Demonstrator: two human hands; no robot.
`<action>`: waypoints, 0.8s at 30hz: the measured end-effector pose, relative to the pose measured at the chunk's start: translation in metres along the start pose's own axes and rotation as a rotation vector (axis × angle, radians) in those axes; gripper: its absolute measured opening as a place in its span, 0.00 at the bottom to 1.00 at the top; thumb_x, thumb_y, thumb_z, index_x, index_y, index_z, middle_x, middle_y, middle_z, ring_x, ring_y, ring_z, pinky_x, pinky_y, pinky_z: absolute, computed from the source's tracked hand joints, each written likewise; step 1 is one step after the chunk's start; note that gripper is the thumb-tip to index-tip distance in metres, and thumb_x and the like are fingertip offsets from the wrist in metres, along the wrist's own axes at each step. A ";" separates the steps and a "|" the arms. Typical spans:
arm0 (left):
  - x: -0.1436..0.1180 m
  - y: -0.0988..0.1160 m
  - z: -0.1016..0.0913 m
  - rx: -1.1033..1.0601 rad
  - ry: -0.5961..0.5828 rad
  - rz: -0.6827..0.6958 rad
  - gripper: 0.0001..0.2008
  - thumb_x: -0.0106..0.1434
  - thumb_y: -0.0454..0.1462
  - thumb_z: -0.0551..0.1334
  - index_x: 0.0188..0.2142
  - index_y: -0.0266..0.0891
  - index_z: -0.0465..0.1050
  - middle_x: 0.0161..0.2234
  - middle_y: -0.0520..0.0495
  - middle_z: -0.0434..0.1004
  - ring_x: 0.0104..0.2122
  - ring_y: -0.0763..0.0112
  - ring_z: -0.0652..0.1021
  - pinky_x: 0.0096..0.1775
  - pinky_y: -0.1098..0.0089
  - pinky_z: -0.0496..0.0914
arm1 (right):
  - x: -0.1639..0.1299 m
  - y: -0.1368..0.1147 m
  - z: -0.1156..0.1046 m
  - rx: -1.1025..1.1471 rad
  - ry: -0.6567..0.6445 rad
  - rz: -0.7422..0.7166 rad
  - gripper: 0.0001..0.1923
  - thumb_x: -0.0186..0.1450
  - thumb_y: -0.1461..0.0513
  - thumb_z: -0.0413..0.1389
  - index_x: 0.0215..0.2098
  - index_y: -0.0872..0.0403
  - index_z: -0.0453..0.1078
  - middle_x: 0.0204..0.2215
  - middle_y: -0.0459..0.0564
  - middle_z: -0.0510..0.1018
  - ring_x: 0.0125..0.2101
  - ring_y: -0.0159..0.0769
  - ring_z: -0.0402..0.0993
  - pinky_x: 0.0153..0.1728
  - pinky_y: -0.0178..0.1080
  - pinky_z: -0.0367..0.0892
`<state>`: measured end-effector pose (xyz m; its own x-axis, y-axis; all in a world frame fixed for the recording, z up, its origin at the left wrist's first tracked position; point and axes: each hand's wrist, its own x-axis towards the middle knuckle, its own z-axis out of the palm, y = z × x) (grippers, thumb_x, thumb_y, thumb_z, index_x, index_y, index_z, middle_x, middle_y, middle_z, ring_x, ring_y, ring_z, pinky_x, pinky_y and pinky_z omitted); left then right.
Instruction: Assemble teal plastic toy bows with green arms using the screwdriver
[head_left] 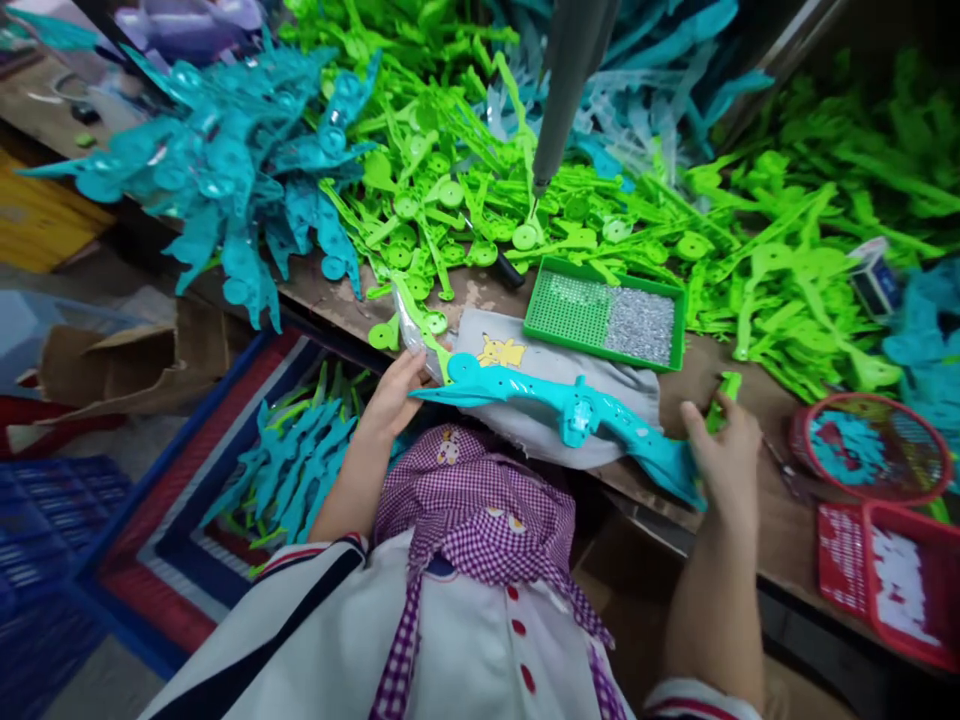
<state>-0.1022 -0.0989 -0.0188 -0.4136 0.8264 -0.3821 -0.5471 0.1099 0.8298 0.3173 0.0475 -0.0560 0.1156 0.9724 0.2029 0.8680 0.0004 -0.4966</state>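
A long blue piece (pixel 517 385) lies slantwise over a grey cloth (pixel 551 435) at the near edge of the worktop (pixel 776 535). The left hand (pixel 394 400) is at its pointed end, fingers bent against the foot of a clear strip (pixel 409 320); whether they pinch it cannot be told. The right hand (pixel 724 455), beside the broad end, has thumb and fingers parted around a small green piece (pixel 724 393), its grip unclear. Just beyond the blue piece, a green tray (pixel 562 315) of silvery bits sits partly on the cloth, and behind it a green heap (pixel 442 200) blocks most of the far side. A grey driver (pixel 566 95) hangs tip-down over that heap. A blue heap (pixel 232 170) crowds the far left; a red basket (pixel 919 437) and a red box (pixel 935 555) stand right of the right hand
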 end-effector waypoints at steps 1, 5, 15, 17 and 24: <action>-0.001 0.002 -0.005 0.075 0.000 0.001 0.19 0.60 0.45 0.69 0.48 0.38 0.78 0.41 0.43 0.84 0.37 0.64 0.82 0.40 0.67 0.76 | 0.000 0.001 0.009 -0.041 -0.011 0.017 0.36 0.58 0.42 0.53 0.56 0.53 0.70 0.52 0.63 0.74 0.57 0.59 0.68 0.56 0.63 0.64; -0.013 0.008 -0.033 0.454 0.053 -0.060 0.17 0.57 0.49 0.72 0.32 0.36 0.79 0.24 0.47 0.79 0.24 0.69 0.76 0.29 0.73 0.69 | -0.004 0.001 0.024 -0.024 0.019 0.065 0.36 0.54 0.48 0.53 0.57 0.55 0.70 0.55 0.66 0.71 0.60 0.61 0.62 0.59 0.63 0.58; -0.047 -0.005 -0.051 0.736 -0.094 -0.093 0.17 0.56 0.50 0.69 0.25 0.39 0.80 0.20 0.51 0.71 0.22 0.73 0.67 0.25 0.73 0.60 | 0.002 0.010 0.025 0.034 0.072 0.045 0.27 0.53 0.57 0.52 0.49 0.53 0.74 0.49 0.62 0.73 0.55 0.55 0.66 0.59 0.56 0.58; -0.041 -0.013 -0.052 0.607 -0.033 -0.153 0.18 0.51 0.51 0.71 0.23 0.37 0.78 0.19 0.51 0.69 0.21 0.76 0.64 0.23 0.74 0.56 | -0.001 0.008 0.023 0.070 0.087 0.052 0.27 0.52 0.56 0.54 0.49 0.55 0.74 0.49 0.62 0.73 0.55 0.54 0.65 0.59 0.55 0.58; -0.024 -0.014 -0.055 0.508 -0.021 -0.289 0.21 0.42 0.51 0.76 0.22 0.35 0.79 0.20 0.48 0.71 0.21 0.77 0.64 0.23 0.74 0.56 | 0.013 0.007 0.007 0.376 0.129 0.278 0.37 0.54 0.54 0.60 0.60 0.55 0.62 0.60 0.61 0.67 0.59 0.44 0.65 0.60 0.48 0.60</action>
<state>-0.1245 -0.1507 -0.0438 -0.2825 0.7337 -0.6180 -0.2156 0.5792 0.7862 0.3215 0.0614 -0.0633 0.3982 0.9107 0.1100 0.5632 -0.1481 -0.8129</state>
